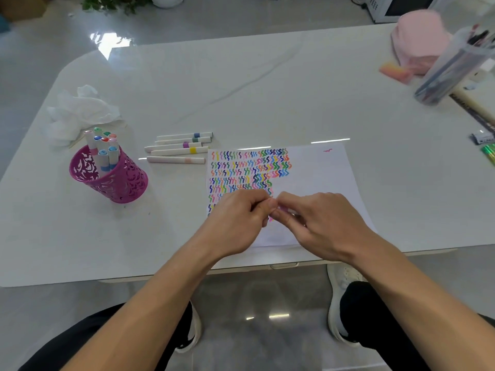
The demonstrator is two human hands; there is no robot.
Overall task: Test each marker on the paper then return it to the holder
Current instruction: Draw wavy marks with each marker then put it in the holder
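My left hand [241, 218] and my right hand [318, 223] meet fingertip to fingertip over the lower part of the white paper [321, 178]. Between them they pinch a pink marker [278, 210], mostly hidden by the fingers; whether its cap is on cannot be made out. Rows of coloured zigzag strokes [249, 167] fill the paper's left half. A magenta cut-out holder [112, 180] with several capped markers stands at the left. Several white markers [178, 147] lie in a row between holder and paper.
Crumpled tissue [77, 111] lies behind the holder. At the far right are a clear pen tub [455, 68], a pink cloth item [420, 41] and an orange eraser [395, 72]. The table's near edge [284, 265] runs just below my wrists.
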